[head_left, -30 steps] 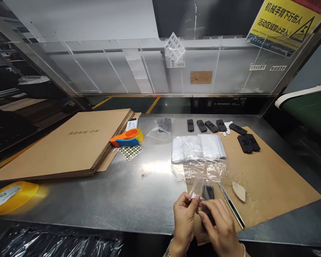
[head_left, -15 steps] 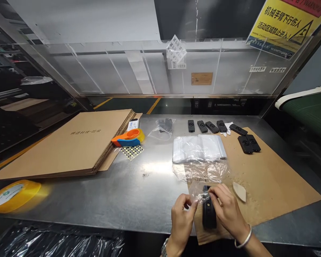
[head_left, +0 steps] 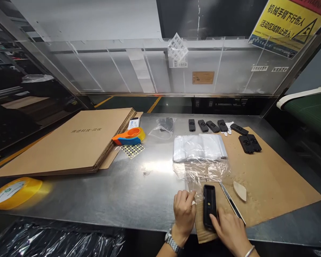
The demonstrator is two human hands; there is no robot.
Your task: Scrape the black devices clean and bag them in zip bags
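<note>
Handling an open black case [head_left: 209, 200] and a piece of clear film [head_left: 194, 184] seems to be the step in hand, close to the front edge of the bench [head_left: 123, 200], right of its middle. The case lies hollow side up on the front-left corner of a cardboard sheet [head_left: 278, 192].

The left hand [head_left: 184, 210], just left of the case, has its fingers curled in, seemingly pinching the film. The right hand [head_left: 231, 226] is part open, its thumb on the case's lower end; whether its other fingers grip the side, I cannot tell.

A thin tool [head_left: 232, 205] lies right of the case, with a tan piece [head_left: 240, 191] beyond it. A stack of clear bags [head_left: 199, 148] sits farther from the front edge.

As I judge it, the next move calls for a steady case under the right thumb, and for the left hand to keep the film from snagging on the rim.
</note>
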